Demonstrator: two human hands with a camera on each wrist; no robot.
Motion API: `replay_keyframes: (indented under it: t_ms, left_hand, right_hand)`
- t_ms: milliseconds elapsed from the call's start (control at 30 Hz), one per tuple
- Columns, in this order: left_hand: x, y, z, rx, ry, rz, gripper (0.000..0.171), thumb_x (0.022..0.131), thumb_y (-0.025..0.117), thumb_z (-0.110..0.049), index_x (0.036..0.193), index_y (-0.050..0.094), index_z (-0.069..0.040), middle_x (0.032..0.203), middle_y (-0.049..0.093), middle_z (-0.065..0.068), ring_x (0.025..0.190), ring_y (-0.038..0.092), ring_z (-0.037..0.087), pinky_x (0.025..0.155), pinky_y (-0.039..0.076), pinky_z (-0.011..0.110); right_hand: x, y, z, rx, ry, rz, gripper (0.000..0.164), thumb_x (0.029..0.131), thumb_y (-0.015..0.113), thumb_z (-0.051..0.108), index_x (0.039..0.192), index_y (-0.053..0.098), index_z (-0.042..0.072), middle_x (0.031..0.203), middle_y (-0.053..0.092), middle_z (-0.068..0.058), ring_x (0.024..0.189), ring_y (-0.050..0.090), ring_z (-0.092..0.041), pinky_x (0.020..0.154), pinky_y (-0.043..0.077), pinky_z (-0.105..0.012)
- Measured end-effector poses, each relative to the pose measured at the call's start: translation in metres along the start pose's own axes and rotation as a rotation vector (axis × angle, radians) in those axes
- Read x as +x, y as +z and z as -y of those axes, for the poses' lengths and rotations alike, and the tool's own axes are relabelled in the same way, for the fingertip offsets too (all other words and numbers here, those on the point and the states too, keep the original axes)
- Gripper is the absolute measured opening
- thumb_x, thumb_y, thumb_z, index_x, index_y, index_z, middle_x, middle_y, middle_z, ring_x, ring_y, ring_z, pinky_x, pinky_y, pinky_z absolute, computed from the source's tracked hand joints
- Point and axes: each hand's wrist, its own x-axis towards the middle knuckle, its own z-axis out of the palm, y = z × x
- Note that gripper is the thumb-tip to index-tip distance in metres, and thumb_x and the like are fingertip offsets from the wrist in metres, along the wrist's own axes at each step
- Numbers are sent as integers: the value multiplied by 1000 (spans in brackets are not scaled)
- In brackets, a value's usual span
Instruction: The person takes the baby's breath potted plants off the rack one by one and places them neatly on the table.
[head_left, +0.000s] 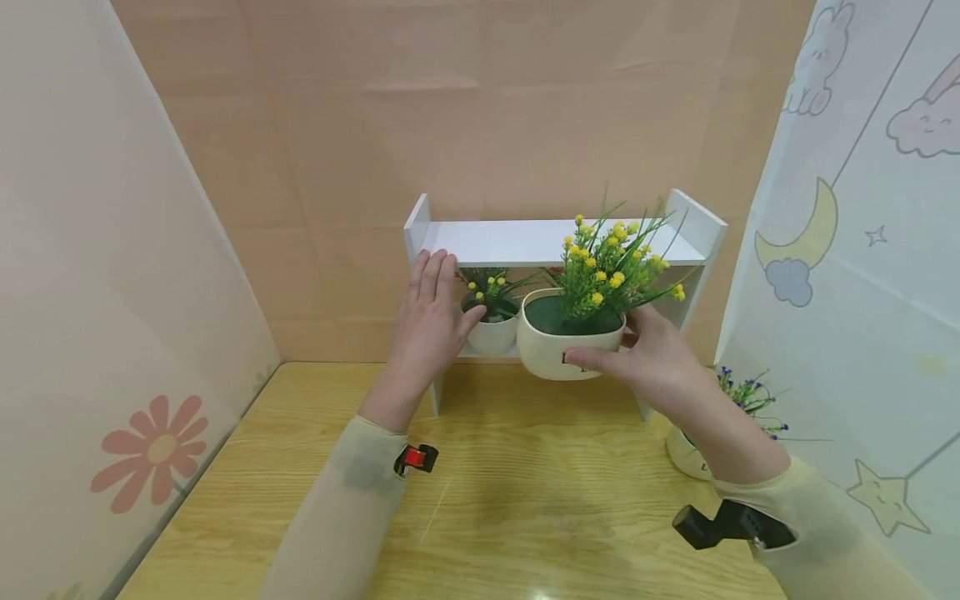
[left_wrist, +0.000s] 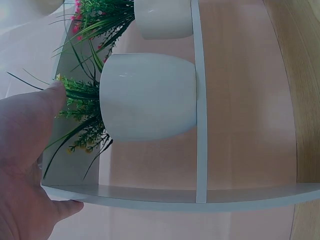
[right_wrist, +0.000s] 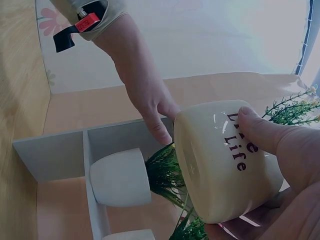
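Observation:
My right hand (head_left: 663, 358) grips a cream oval flowerpot (head_left: 540, 350) by its right end, thumb on the lettered front. Yellow flowers (head_left: 600, 262) and long green blades rise from it. The held pot is in the air before the white shelf unit (head_left: 495, 242), overlapping its lower tier in the head view. At the shelf's left end, my left hand (head_left: 427, 321) has its fingers straight against the top board's front corner. Below its thumb, a potted plant with yellow blooms (head_left: 491, 333) stands on the lower tier. In the right wrist view, the held pot (right_wrist: 225, 165) is tilted sideways.
Another white pot (left_wrist: 162, 20) with pink-red flowers stands on the lower tier, mostly hidden in the head view. A pot with purple flowers (head_left: 686, 458) sits on the wooden table (head_left: 525, 517) at right, partly behind my right forearm. Patterned panels flank both sides.

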Motion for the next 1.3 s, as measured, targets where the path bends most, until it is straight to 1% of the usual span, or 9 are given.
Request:
replay_keyframes:
  t_ms: [200,567,700,833,933,1000,1133,1200,1300]
  left_hand:
    - [1,0,0,-2,-5,6,92,111,65,-51,173,17,-3,179,19,16,169,2,33,136,17,46]
    - [2,0,1,-29,-15,16,91,112,63,-51,173,15,-4,179,17,15,170,1,32,134,24,52]
    - [2,1,2,-26,-11,15,91,112,63,-51,173,15,-4,179,16,15,170,0,31,134,24,52]
    - [3,2,3,-23,-7,10,91,112,63,-51,173,15,-4,179,17,15,169,1,32,134,23,51]
    - [3,2,3,-18,-5,7,91,112,63,-51,173,15,-4,179,17,15,169,1,32,135,21,50]
    - [3,3,4,-19,-3,5,91,112,63,-51,173,15,-4,179,17,16,169,1,32,134,22,50]
    - [4,3,3,-24,-1,3,90,112,63,-50,173,15,-4,179,17,16,169,1,32,134,22,51]
    - [4,3,3,-23,1,2,91,112,63,-50,173,15,-4,179,17,16,169,1,33,135,22,51]
    - [4,4,3,-19,7,-4,91,111,64,-51,173,16,-3,179,18,16,169,2,33,135,20,50]
  right_hand:
    - [-5,3,-11,48,1,7,103,90,93,49,164,39,1,156,57,-20,148,54,-46,108,53,-57]
    - [-13,7,-32,101,-39,13,97,94,92,39,168,38,5,155,58,-21,141,61,-43,103,57,-50]
    - [-15,10,-40,90,-32,7,98,93,92,42,166,39,4,152,61,-20,139,63,-41,102,57,-48]
    - [-18,12,-48,69,-34,-13,98,91,93,44,166,42,7,149,64,-18,136,65,-40,98,58,-46]
    - [-19,14,-54,51,-22,-18,98,90,94,47,164,44,7,146,67,-18,130,68,-38,94,58,-43]
    - [-19,16,-58,27,-8,-20,93,90,93,49,159,49,4,138,70,-18,120,71,-36,88,58,-41]
    - [-19,20,-67,16,-29,-29,88,91,93,46,156,52,4,134,72,-16,118,69,-32,89,58,-42]
    - [-19,22,-73,17,-44,-40,89,91,94,44,158,50,6,137,71,-15,123,68,-32,94,57,-43]
    - [-21,26,-81,1,-28,-49,86,90,95,44,154,54,4,134,73,-16,121,70,-32,92,58,-43]
